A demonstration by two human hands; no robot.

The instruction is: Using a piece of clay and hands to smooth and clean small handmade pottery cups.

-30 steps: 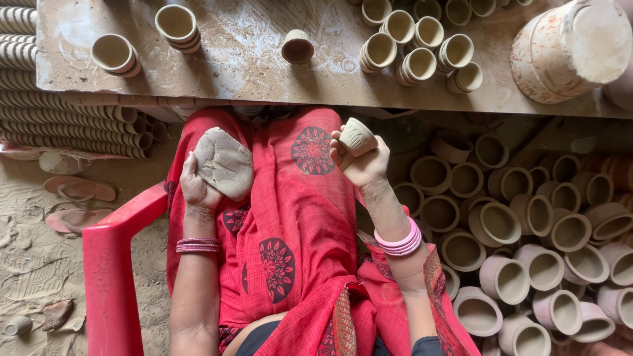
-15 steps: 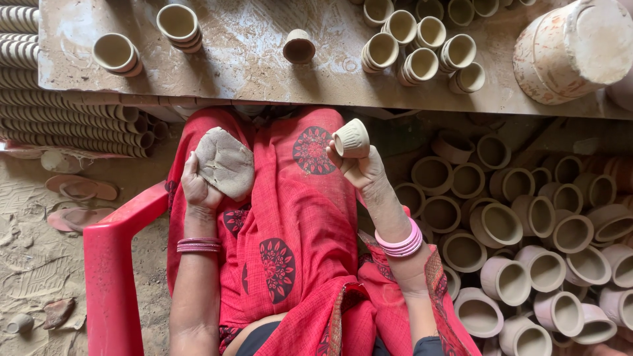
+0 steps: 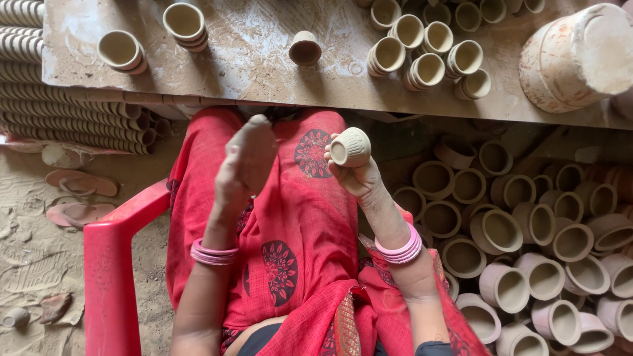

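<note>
My right hand [image 3: 353,177] grips a small unfired clay cup [image 3: 349,146], tilted so its mouth faces left, above my red-clothed lap. A rounded grey pad or stone [image 3: 254,153] is clasped in my left hand [image 3: 232,184] and turned edge-on, its flat face toward the cup, a short gap between them. Pink bangles ring both wrists. I sit in a red plastic chair [image 3: 109,264].
A dusty wooden board [image 3: 264,59] lies ahead with stacks of small clay cups [image 3: 422,53] and a single upturned cup [image 3: 304,47]. A large clay pot [image 3: 573,53] stands at its right end. Many clay cups [image 3: 527,250] crowd the ground on the right; stacked cups [image 3: 66,118] lie left.
My left hand has turned the pad from face-up to edge-on and moved it right toward the cup. My right hand has tipped the cup so its mouth faces left.
</note>
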